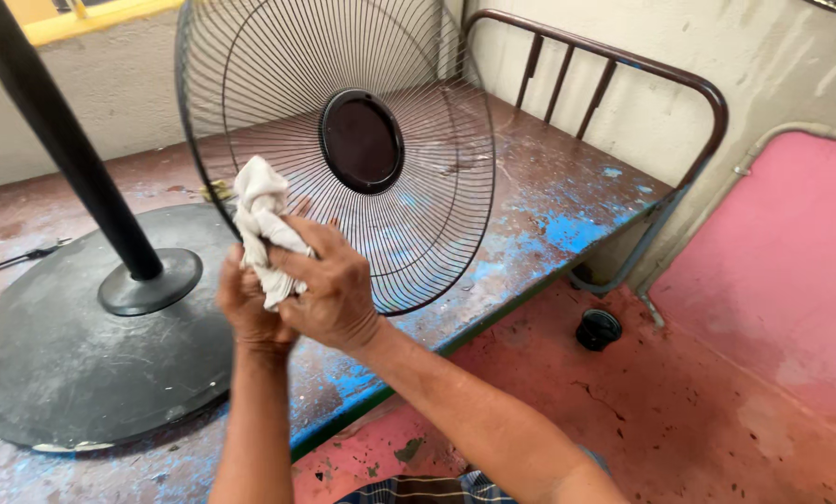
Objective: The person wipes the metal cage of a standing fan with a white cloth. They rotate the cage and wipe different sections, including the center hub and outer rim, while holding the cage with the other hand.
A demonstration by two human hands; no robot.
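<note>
Rag (pixel 261 219), white and crumpled, is bunched in both fists against the near left rim of the black wire fan guard (pixel 380 215) standing upright on the worn blue bench (pixel 548 215). Right hand (pixel 329 289) and left hand (pixel 248 308) clench it together. Left sits the round fan base (pixel 63 364).

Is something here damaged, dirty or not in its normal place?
Yes. The wire fan guard is detached from the fan, held upright at its edge with a white cloth by both hands. The round fan base is dusty. The bench top has worn, flaking blue paint.
</note>
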